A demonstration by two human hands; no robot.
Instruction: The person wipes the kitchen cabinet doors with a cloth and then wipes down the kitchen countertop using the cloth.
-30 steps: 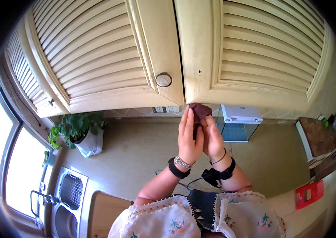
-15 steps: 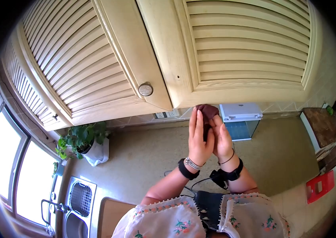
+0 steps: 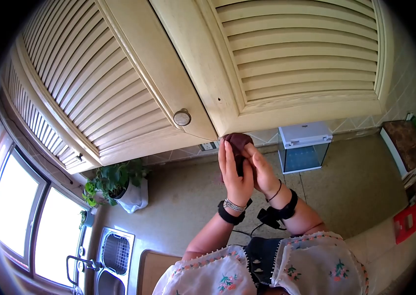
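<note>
A dark maroon cloth (image 3: 238, 141) is bunched between my two hands, just below the lower edge of the wall cabinet door (image 3: 286, 110). My left hand (image 3: 235, 178) presses on it from the left, its fingers fairly straight and pointing up. On the other side my right hand (image 3: 265, 173) grips the same cloth, palm turned toward the left one. Part of the cloth shows above the fingertips and a dark fold between the palms; the rest is hidden by the hands.
Left of the hands is a potted plant (image 3: 114, 179), with a sink (image 3: 115, 251) below it near the window. A small glass tank with a white lid (image 3: 306, 135) stands on the counter to the right. A red object (image 3: 410, 222) lies at far right.
Both hands have shifted left with the maroon cloth, relative to the tank and cabinet doors. The cloth stays held between the palms. The camera view has turned slightly.
</note>
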